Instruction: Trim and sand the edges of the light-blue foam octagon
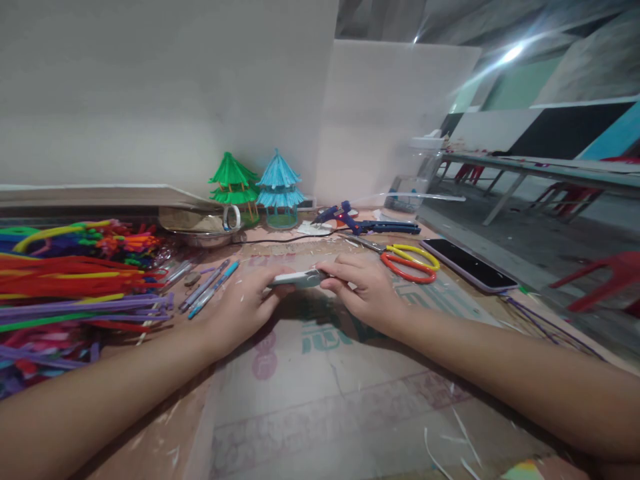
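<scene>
Both hands meet over the middle of a cardboard sheet [320, 393] and hold one small grey-white stick-like object [299, 279] level between them. My left hand [243, 303] pinches its left end with curled fingers. My right hand [363, 288] grips its right end, fingers closed over the top. I cannot make out exactly what the object is. Orange and yellow scissors [411, 261] lie just right of my right hand. Several pens [210, 288] lie just left of my left hand.
A big heap of coloured pipe cleaners [75, 280] fills the left side. At the back stand a green pagoda model [233, 181] and a blue pagoda model [279, 183], with a blue glue gun [345, 215] and a metal bowl [203, 230]. A phone [467, 265] lies right.
</scene>
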